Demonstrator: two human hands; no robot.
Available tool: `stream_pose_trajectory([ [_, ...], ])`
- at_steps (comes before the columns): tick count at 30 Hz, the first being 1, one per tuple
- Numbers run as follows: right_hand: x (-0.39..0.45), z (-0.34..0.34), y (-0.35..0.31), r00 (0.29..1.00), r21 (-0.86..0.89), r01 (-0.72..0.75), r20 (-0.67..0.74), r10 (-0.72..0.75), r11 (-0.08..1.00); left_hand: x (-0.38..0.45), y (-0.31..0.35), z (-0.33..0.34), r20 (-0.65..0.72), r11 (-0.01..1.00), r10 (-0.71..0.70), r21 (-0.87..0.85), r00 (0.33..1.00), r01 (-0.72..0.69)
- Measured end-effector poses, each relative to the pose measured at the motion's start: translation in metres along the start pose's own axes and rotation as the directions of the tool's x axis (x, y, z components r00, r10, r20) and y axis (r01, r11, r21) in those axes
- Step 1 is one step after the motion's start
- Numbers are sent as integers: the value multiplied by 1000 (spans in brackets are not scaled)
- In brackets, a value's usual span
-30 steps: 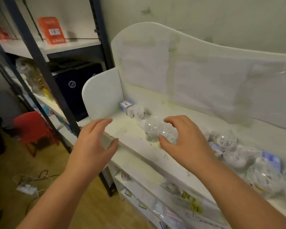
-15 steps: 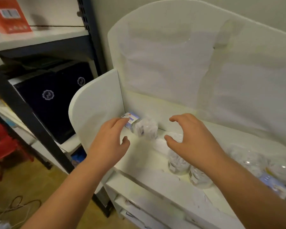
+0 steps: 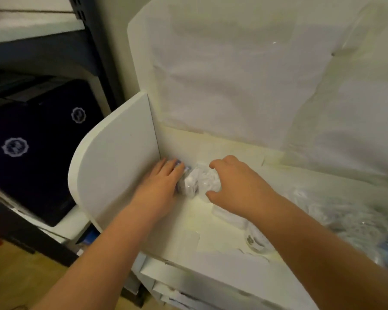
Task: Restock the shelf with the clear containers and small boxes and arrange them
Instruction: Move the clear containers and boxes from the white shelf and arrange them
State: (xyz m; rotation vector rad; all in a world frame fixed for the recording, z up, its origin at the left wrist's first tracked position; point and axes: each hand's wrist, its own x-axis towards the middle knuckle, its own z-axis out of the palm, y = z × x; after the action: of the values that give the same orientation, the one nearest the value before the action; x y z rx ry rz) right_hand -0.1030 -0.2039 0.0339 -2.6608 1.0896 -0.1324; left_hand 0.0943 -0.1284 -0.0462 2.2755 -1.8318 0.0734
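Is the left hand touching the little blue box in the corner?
Touching. In the head view, the left hand lies flat over the small box, its fingers covering most of it against the white side panel.

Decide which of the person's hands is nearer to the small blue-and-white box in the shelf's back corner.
Left. The left hand lies over the small box, its fingers covering most of it. The right hand is further right, curled over the clear container beside the box.
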Motion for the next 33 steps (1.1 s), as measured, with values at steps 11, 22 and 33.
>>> stream_pose_trajectory([
  [11, 25, 20, -10, 999, -34, -45, 14, 45, 998, -12, -6, -6, -23, 990, -139, -17, 990, 139],
  [22, -5, -10, -8, 978, 171, 9, -208, 27, 985, -55, 19, -53, -268, 954, -295, -145, 917, 264],
  [33, -133, -65, 39, 823, 439, 101, -541, 173, 893, -73, 108, -94, -354, 776, -222, -628, 909, -55],
])
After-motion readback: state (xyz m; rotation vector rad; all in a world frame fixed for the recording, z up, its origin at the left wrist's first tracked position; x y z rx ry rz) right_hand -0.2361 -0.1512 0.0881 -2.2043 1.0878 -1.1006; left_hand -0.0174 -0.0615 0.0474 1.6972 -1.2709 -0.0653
